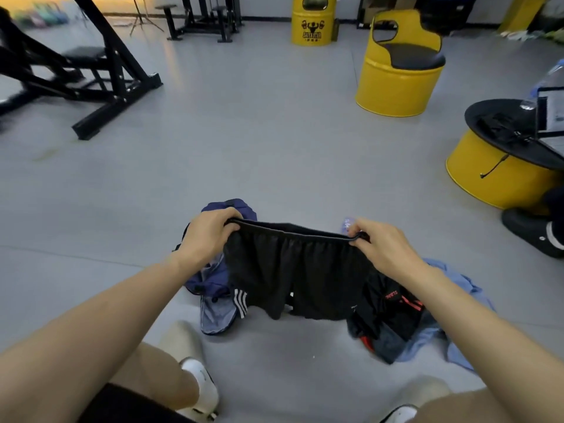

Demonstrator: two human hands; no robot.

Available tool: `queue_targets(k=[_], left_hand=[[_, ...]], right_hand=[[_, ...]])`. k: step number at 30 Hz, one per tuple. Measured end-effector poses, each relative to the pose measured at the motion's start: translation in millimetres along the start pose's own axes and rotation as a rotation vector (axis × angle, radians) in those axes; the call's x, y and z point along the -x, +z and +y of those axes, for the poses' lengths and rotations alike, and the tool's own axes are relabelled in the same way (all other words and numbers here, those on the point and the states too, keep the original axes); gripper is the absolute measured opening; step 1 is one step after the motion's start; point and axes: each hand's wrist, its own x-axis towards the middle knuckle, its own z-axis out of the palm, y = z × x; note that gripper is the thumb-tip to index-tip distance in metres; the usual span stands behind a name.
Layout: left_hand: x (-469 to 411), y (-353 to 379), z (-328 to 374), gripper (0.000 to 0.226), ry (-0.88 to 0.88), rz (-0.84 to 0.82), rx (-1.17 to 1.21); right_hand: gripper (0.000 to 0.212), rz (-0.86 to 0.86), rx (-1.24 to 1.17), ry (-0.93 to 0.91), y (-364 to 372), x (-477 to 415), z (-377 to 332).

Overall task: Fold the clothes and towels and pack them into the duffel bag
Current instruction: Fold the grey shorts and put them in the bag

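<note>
Person holds one pair of black shorts (pixel 293 270) up over the floor (pixel 274 148), waistband stretched taut side to side as the long axis, both legs hanging down toward the feet. Left hand (pixel 210 232) has fingers curled over the band's left end, right hand (pixel 381 248) pinches the right end. Below: one navy bag (pixel 207 283) at left, one black garment with red print (pixel 393 306) lying on one light blue garment (pixel 457 288) at right; three yellow drums behind
</note>
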Motion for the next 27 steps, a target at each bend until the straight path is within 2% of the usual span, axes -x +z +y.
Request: queue_targets(k=[5,10,14,16,18,21,27], left_hand=[[5,15,-7,0.021,0.031,0.009,-0.01],[-8,41,-29,0.023,0.029,-0.019,-0.09],[-43,54,-50,0.019,0.014,-0.055,-0.166],[-74,55,-51,0.018,0.006,-0.017,-0.153],[-108,50,-46,0.019,0.01,0.029,-0.132],[-144,27,-36,0.02,0.115,0.131,-0.105],[-146,-2,-20,0.022,0.295,0.293,-0.03]], right_hand=[[0.017,-0.099,0.104,-0.062,21,-4,13],[0.043,-0.165,0.238,-0.155,46,-23,23],[0.032,-0.142,0.133,-0.114,59,-55,30],[0.031,-0.064,0.074,-0.088,56,-76,31],[0.032,0.087,0.07,-0.074,46,-100,33],[0.031,0.301,0.119,-0.093,18,-127,30],[0.03,0.53,0.115,-0.198,-15,-130,35]])
